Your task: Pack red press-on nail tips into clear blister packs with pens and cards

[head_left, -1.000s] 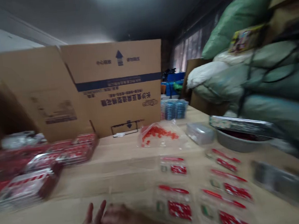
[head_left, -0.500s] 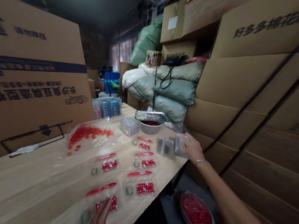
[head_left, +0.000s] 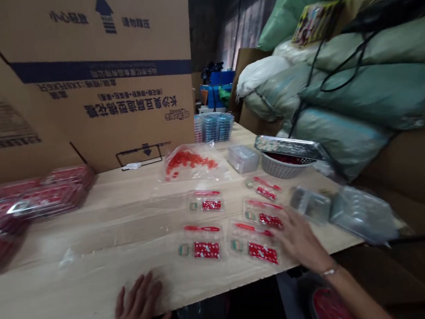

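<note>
My left hand lies at the table's front edge with fingers spread, holding nothing. My right hand, a little blurred, is over the right-hand clear plastic trays, fingers stretched out; whether it touches them is unclear. Beneath its fingers are a tray with a red spotted packet and, nearer me, another with a red pen and a spotted packet. To the left, two similar trays hold a pen and spotted packets. A smaller red spotted packet sits farther back.
Empty clear trays stand at the table's right edge. Behind are a grey basket, a clear container and a bag of red pieces. Stacked red packs are left, before a large carton.
My right hand has moved from the stacked empty trays back over the filled ones. My left hand has left the near filled tray and lies on bare table. The view has swung left.
</note>
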### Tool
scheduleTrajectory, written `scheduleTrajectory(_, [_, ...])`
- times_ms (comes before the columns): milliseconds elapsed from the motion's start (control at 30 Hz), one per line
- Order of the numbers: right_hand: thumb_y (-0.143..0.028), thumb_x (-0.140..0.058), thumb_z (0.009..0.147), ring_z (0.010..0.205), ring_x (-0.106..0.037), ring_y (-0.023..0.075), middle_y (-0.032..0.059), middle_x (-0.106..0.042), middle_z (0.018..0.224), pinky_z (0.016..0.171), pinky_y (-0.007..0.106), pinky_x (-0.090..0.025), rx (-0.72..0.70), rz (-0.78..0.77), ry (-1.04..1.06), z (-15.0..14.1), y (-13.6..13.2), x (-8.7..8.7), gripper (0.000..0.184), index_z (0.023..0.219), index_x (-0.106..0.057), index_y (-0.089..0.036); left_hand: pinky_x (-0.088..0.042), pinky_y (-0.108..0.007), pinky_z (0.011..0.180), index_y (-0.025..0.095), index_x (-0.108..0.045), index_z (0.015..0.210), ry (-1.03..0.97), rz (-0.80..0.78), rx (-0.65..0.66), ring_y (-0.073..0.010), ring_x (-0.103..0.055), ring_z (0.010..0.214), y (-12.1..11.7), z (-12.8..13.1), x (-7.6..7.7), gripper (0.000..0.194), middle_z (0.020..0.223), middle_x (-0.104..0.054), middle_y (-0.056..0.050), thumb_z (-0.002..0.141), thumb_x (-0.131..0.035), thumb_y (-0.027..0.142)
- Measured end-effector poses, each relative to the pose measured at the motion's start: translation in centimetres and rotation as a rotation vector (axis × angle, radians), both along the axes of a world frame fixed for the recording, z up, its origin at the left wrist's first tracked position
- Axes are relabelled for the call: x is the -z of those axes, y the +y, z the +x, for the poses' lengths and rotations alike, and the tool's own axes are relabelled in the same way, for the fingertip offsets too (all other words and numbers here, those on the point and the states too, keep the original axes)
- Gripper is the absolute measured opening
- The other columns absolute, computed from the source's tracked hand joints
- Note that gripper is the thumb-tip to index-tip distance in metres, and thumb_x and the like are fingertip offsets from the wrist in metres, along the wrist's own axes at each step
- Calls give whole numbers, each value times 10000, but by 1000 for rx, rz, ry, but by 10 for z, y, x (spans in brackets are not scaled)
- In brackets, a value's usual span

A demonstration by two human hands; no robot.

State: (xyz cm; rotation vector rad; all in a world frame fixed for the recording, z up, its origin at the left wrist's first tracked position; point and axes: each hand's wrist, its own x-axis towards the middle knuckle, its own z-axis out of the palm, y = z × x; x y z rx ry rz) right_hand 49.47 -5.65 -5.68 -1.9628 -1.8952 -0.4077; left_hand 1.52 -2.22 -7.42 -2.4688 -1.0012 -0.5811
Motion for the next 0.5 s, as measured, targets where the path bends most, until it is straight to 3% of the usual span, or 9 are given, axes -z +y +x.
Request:
scheduleTrajectory(67, [-469,-414,915,1347,-341,322,115,-384,1470,1018,553,-369,-138,-123,13,-37,9,13,537,1405,-399,-250,-307,-424,1020,223,-588,1164,-9,15,9,-273,-535,1145,4,6,-4,423,1235,-627,-102,804,-587,446])
scheduleTrajectory(133, [-475,-437,909,1363,-322,316,90,-353,1493,1028,557,-363,-234,-197,15,-52,17,19,568,1432,-357,-267,-346,-391,989,238,-594,1146,-11,-2,12,-257,-530,1151,7,10,-6,406,1242,-624,-82,811,-578,467])
scheduleTrajectory(367, [-468,-501,878,1348,-363,289,75,-368,1484,1032,517,-383,-437,-226,4,-32,35,15,637,1456,-306,-282,-388,-396,934,209,-600,1135,0,-25,-45,-273,-503,1181,4,14,-4,397,1273,-596,-96,797,-582,415])
scheduleTrajectory(500, [-470,-465,887,1305,-420,295,90,-450,1431,1018,523,-374,-328,-88,-24,-23,29,9,543,1392,-418,-276,-412,-389,900,208,-618,1104,-34,23,-48,-283,-518,1160,4,8,1,381,1248,-608,-115,777,-581,399])
